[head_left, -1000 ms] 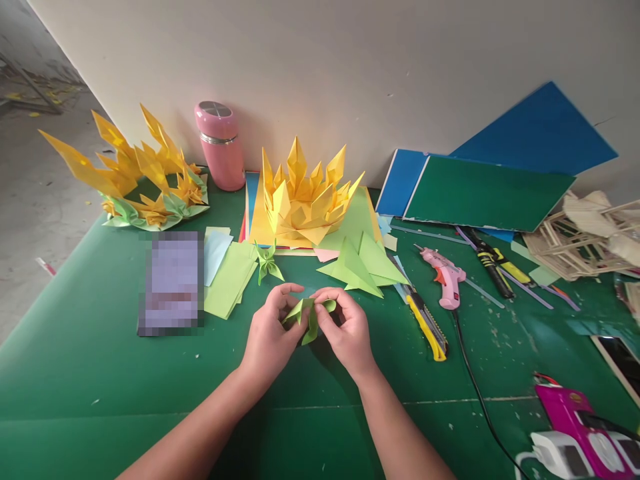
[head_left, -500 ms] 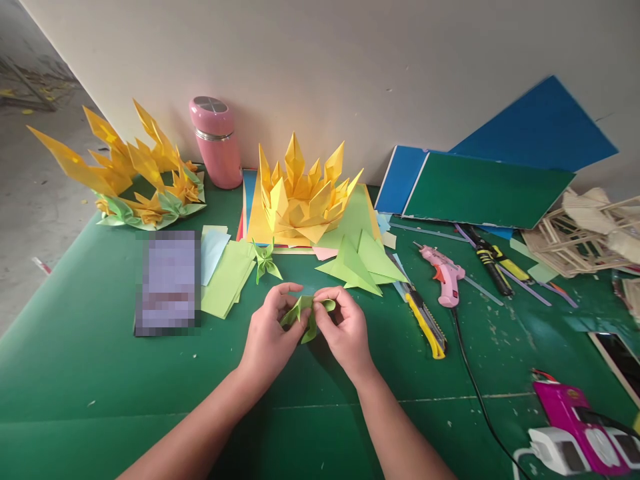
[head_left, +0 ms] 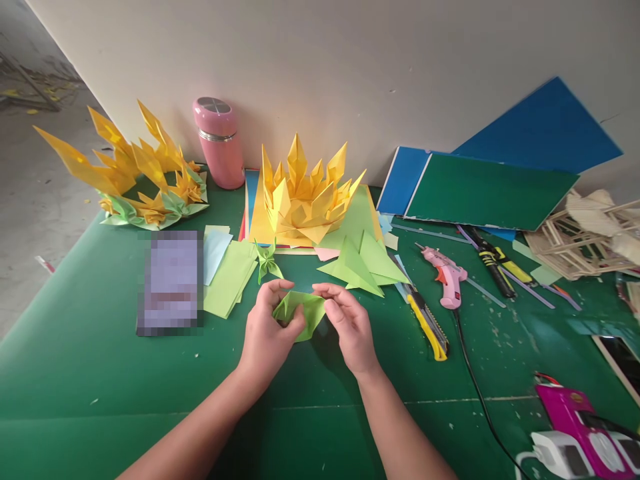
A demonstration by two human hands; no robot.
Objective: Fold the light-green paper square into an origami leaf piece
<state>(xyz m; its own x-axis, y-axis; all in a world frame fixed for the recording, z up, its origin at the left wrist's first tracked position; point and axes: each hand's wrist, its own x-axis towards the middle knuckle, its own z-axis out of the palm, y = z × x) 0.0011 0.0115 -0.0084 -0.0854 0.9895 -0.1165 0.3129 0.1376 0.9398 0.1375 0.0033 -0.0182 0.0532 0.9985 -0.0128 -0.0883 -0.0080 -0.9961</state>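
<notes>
A folded piece of light green paper (head_left: 305,312) is held between both hands just above the green table (head_left: 100,387). My left hand (head_left: 267,333) pinches its left side with thumb and curled fingers. My right hand (head_left: 350,323) grips its right edge, fingers bent over the top. A small finished green origami piece (head_left: 267,261) lies just beyond the hands. Green folded triangles (head_left: 363,263) lie to the right of it.
A yellow paper lotus (head_left: 303,193) sits on coloured sheets at the back, another yellow and green one (head_left: 135,173) at the far left, beside a pink flask (head_left: 219,143). A yellow utility knife (head_left: 425,320), pink glue gun (head_left: 447,275), its cord, boards and a power strip (head_left: 575,447) crowd the right.
The green paper has been spread wider and flatter between the hands. My right hand's fingers have shifted up over its right edge.
</notes>
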